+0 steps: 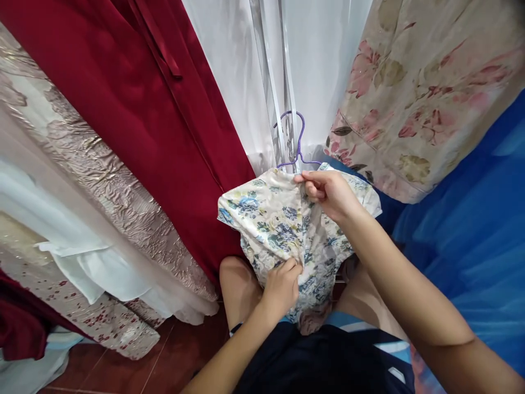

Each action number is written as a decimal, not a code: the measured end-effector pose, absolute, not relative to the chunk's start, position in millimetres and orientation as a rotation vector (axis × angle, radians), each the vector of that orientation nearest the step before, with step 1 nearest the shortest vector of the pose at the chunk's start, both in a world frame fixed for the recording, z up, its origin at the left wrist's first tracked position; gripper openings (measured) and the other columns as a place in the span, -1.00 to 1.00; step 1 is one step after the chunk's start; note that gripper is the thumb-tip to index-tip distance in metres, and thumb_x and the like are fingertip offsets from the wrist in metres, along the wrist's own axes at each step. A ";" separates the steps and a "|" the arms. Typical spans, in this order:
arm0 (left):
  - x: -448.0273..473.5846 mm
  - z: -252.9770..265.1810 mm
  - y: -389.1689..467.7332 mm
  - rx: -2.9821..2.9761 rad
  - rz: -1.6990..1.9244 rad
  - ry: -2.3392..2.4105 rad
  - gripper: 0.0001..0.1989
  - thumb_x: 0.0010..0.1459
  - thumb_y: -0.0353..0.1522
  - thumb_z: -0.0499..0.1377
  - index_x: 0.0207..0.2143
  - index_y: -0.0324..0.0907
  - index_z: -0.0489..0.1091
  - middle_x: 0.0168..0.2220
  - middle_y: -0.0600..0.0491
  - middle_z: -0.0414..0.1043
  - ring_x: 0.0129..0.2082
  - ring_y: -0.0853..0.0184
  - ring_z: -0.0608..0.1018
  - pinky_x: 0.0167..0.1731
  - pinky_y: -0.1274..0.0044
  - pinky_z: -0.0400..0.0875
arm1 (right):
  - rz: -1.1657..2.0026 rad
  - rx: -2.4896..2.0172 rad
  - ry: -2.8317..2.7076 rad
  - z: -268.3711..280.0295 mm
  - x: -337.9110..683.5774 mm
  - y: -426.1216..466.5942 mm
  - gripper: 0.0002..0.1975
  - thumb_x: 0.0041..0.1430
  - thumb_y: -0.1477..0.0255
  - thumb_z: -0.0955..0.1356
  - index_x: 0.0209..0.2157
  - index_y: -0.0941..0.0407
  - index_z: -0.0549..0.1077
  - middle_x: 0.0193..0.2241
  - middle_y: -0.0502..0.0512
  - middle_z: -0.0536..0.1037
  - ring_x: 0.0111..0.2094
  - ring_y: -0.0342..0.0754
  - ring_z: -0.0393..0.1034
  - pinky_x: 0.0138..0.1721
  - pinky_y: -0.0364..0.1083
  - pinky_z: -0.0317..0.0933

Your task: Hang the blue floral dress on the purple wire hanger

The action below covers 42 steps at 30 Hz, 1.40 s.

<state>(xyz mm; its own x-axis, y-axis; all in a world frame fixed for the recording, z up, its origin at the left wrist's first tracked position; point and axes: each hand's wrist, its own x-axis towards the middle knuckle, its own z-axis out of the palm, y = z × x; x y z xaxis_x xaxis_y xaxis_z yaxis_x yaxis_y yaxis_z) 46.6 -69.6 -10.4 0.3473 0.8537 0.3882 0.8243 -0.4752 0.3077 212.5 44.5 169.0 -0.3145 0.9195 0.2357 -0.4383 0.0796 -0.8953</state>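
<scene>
A cream garment (262,210) with blue and yellow flowers hangs on a purple wire hanger (301,139) in front of me, its lower end on my lap. A seam runs down its middle. My right hand (328,191) is closed at the neckline, thumb and forefinger pinching the top of that seam. Lower down, my left hand (283,282) is closed on the fabric beside the same seam, fingers curled. Its fingertips are partly hidden. The hanger's hook stands up above the neckline, near white ribbons (287,82).
Long garments surround me: a dark red one (164,137) and a textured beige one (118,180) at left, white cloth (324,60) behind, a pink-flowered one (394,109) and a blue one (463,235) at right. The red tiled floor (172,355) shows below left.
</scene>
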 end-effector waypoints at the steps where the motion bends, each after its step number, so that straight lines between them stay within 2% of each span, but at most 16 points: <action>1: 46.3 -10.3 -68.6 2.558 0.710 1.565 -0.76 0.18 -0.59 0.02 -0.35 -0.14 0.40 -0.33 0.02 0.39 -0.32 0.28 0.50 -0.36 0.50 0.36 | 1.489 -0.565 -1.204 169.3 211.4 42.9 -0.75 0.27 0.49 0.29 -0.33 0.37 0.54 -0.75 -0.17 0.24 -0.69 -0.36 -0.14 -0.60 -0.16 -0.34; 4: 46.8 1.1 -61.8 2.545 0.759 1.422 -0.72 0.22 -0.57 0.04 -0.17 -0.12 0.45 -0.18 0.00 0.42 -0.21 0.28 0.53 -0.23 0.50 0.44 | 1.404 -0.578 -1.223 162.0 208.7 34.4 -0.78 0.22 0.45 0.33 -0.37 0.30 0.55 -0.75 -0.13 0.30 -0.70 -0.33 -0.08 -0.62 -0.17 -0.31; 7: 47.9 42.5 -47.0 2.465 1.264 1.315 -0.62 0.32 -0.47 0.05 0.15 -0.08 0.32 0.11 -0.10 0.31 0.08 0.23 0.45 0.05 0.42 0.41 | 1.309 -0.630 -1.274 152.7 206.6 25.1 -0.79 0.15 0.37 0.36 -0.45 0.20 0.54 -0.74 -0.09 0.35 -0.71 -0.28 0.06 -0.64 -0.20 -0.23; 8: 48.1 62.1 -40.0 2.424 1.468 1.308 -0.60 0.35 -0.44 0.04 0.20 -0.08 0.28 0.16 -0.12 0.26 0.15 0.21 0.40 0.10 0.39 0.38 | 1.278 -0.650 -1.295 151.1 206.0 22.5 -0.79 0.13 0.34 0.37 -0.47 0.19 0.53 -0.74 -0.08 0.36 -0.70 -0.27 0.11 -0.64 -0.20 -0.19; 10: 48.4 103.8 -23.0 2.388 1.738 1.252 -0.59 0.38 -0.41 0.01 0.24 -0.06 0.22 0.26 -0.13 0.16 0.23 0.18 0.33 0.04 0.40 0.42 | 1.238 -0.674 -1.323 150.7 205.4 19.3 -0.78 0.11 0.32 0.38 -0.51 0.16 0.52 -0.72 -0.07 0.37 -0.68 -0.25 0.17 -0.63 -0.21 -0.11; 11: 48.4 123.2 -13.7 2.411 1.752 1.245 -0.61 0.39 -0.39 0.00 0.23 -0.05 0.24 0.28 -0.12 0.13 0.24 0.18 0.32 0.05 0.40 0.41 | 1.227 -0.678 -1.329 151.3 205.2 19.1 -0.78 0.10 0.32 0.38 -0.52 0.15 0.51 -0.71 -0.07 0.38 -0.68 -0.25 0.18 -0.62 -0.21 -0.08; 12: 48.5 140.1 -4.3 2.453 1.713 1.235 -0.66 0.40 -0.38 0.00 0.18 -0.06 0.29 0.27 -0.11 0.16 0.24 0.19 0.32 0.09 0.37 0.38 | 1.220 -0.678 -1.333 151.7 205.2 19.9 -0.78 0.10 0.32 0.38 -0.54 0.15 0.50 -0.71 -0.08 0.37 -0.68 -0.25 0.18 -0.61 -0.21 -0.06; 13: 48.5 153.9 4.5 2.518 1.650 1.199 -0.73 0.40 -0.37 0.01 0.08 -0.09 0.37 0.20 -0.10 0.26 0.18 0.21 0.38 0.08 0.37 0.38 | 1.210 -0.675 -1.337 151.7 205.2 21.6 -0.78 0.10 0.32 0.38 -0.54 0.14 0.49 -0.71 -0.08 0.37 -0.68 -0.24 0.17 -0.61 -0.21 -0.04; 15: 48.9 171.4 18.5 2.616 1.545 1.159 -0.82 0.39 -0.36 0.04 -0.14 -0.16 0.44 -0.05 -0.04 0.43 -0.03 0.27 0.50 -0.02 0.41 0.40 | 1.158 -0.669 -1.350 148.8 205.0 26.9 -0.77 0.11 0.33 0.37 -0.55 0.14 0.48 -0.73 -0.10 0.34 -0.69 -0.24 0.15 -0.60 -0.20 -0.02; 18: 50.7 177.3 27.3 2.652 1.581 1.183 -0.83 0.36 -0.35 0.09 -0.28 -0.19 0.43 -0.29 0.04 0.42 -0.28 0.33 0.49 -0.22 0.48 0.41 | 1.058 -0.658 -1.367 138.3 202.4 34.8 -0.75 0.16 0.34 0.35 -0.55 0.14 0.48 -0.75 -0.11 0.31 -0.69 -0.24 0.14 -0.57 -0.19 0.02; 23: 58.3 166.8 24.1 2.502 1.826 1.209 -0.84 0.35 -0.34 0.12 -0.29 -0.19 0.43 -0.34 0.06 0.40 -0.33 0.36 0.46 -0.31 0.53 0.36 | 1.022 -0.634 -1.366 125.3 192.7 37.5 -0.72 0.20 0.33 0.33 -0.55 0.13 0.46 -0.75 -0.11 0.30 -0.67 -0.21 0.15 -0.55 -0.17 0.06; 27: 54.9 163.4 27.9 2.252 2.007 1.210 -0.84 0.34 -0.32 0.13 -0.29 -0.19 0.43 -0.32 0.06 0.41 -0.29 0.37 0.48 -0.26 0.55 0.38 | 1.016 -0.676 -1.409 117.9 191.5 36.8 -0.72 0.18 0.36 0.33 -0.57 0.15 0.46 -0.75 -0.09 0.33 -0.68 -0.20 0.15 -0.56 -0.17 0.04; 30: 28.7 168.0 37.8 1.956 2.245 1.218 -0.84 0.34 -0.30 0.13 -0.29 -0.18 0.41 -0.32 0.06 0.43 -0.28 0.38 0.50 -0.22 0.57 0.39 | 1.054 -0.751 -1.472 99.0 198.3 34.1 -0.71 0.16 0.39 0.32 -0.61 0.15 0.45 -0.77 -0.08 0.33 -0.69 -0.20 0.15 -0.56 -0.16 0.03; 34: -31.9 165.2 56.9 1.534 2.467 1.249 -0.83 0.26 -0.28 0.17 -0.32 -0.22 0.37 -0.39 0.10 0.37 -0.38 0.42 0.46 -0.30 0.59 0.37 | 1.135 -0.804 -1.407 62.9 213.1 26.1 -0.72 0.14 0.40 0.31 -0.60 0.16 0.48 -0.77 -0.08 0.33 -0.68 -0.20 0.14 -0.57 -0.17 0.00; 37: -64.7 141.5 69.6 1.216 2.390 1.241 -0.80 0.16 -0.27 0.22 -0.34 -0.22 0.33 -0.43 0.15 0.32 -0.44 0.48 0.41 -0.35 0.63 0.32 | 1.170 -0.800 -1.301 44.5 220.3 21.9 -0.73 0.13 0.37 0.33 -0.59 0.16 0.50 -0.76 -0.06 0.35 -0.68 -0.20 0.13 -0.57 -0.17 0.00; 42: -52.3 77.8 71.7 1.007 1.975 1.160 -0.73 -0.01 -0.27 0.29 -0.44 -0.21 0.27 -0.51 0.19 0.28 -0.53 0.52 0.36 -0.41 0.65 0.27 | 1.206 -0.894 -1.209 31.4 224.4 24.2 -0.73 0.07 0.34 0.31 -0.63 0.14 0.44 -0.77 -0.06 0.31 -0.69 -0.19 0.12 -0.57 -0.16 0.00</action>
